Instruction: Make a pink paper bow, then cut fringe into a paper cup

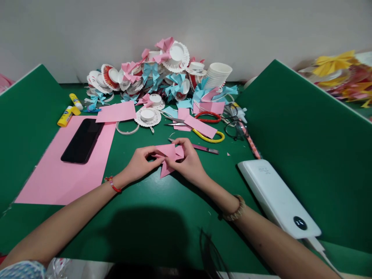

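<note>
A folded pink paper bow is held between both hands, a little above the green table. My left hand pinches its left side with thumb and fingertips. On the other side my right hand grips it, thumb in front and fingers behind; a pointed tail of paper hangs below. Just behind the right hand lies a purple craft knife. Farther back are scissors with yellow handles and scissors with red handles, with a pink paper strip across them.
A black phone rests on a large pink sheet at left, near glue sticks. Paper-cup hats with bows pile up at the back beside stacked cups. At right lie glasses and a white power bank. Green panels flank the table.
</note>
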